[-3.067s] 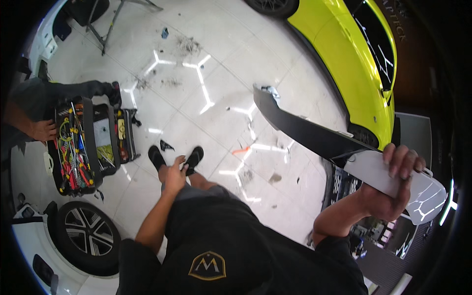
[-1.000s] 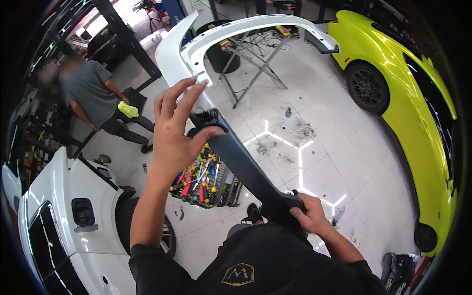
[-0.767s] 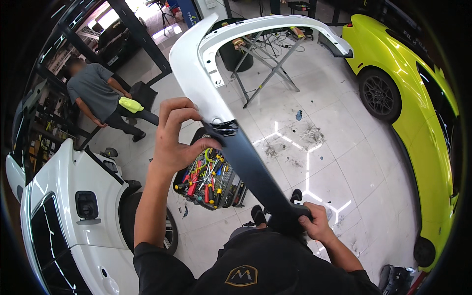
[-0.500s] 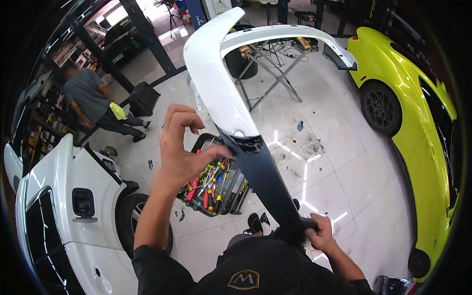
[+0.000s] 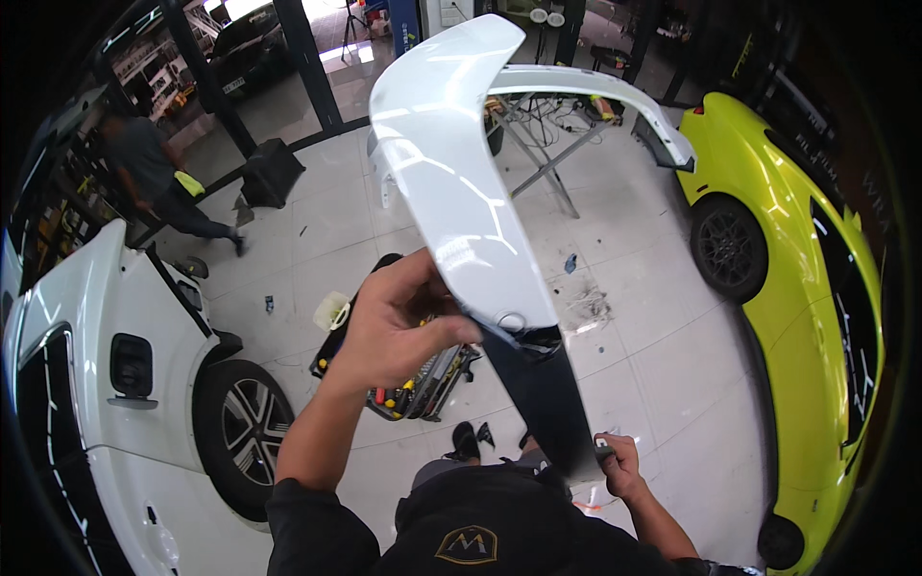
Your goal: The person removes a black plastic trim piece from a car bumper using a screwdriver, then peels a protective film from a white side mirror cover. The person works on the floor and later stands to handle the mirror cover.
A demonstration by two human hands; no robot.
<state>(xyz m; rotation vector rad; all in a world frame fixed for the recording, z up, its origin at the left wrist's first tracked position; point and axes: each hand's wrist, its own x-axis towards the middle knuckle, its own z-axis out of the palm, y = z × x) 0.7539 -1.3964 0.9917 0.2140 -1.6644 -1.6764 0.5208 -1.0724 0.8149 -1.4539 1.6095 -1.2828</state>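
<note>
A long curved car bumper [image 5: 456,163], glossy white with a black lower section [image 5: 538,389], stretches from close before my body up and away, bending right at its far end. On its left edge, where white meets black, my left hand [image 5: 399,322] is closed, thumb along the near side and fingers partly hidden behind the edge. By the right edge of the black end, my right hand [image 5: 621,466] is closed round a small dark piece with a light tip. Whether that piece belongs to the bumper, I cannot tell.
Below my left hand sits an open tool case [image 5: 432,384] with several hand tools. A white car [image 5: 106,403] stands left, a yellow-green car [image 5: 783,326] right. A folding stand [image 5: 547,158] is under the bumper's far part. Another person [image 5: 154,173] walks at far left.
My left hand, spread with only its thumb near the bumper before, has closed on its edge. The bumper's near white part appears lower and further right. The other person has moved left.
</note>
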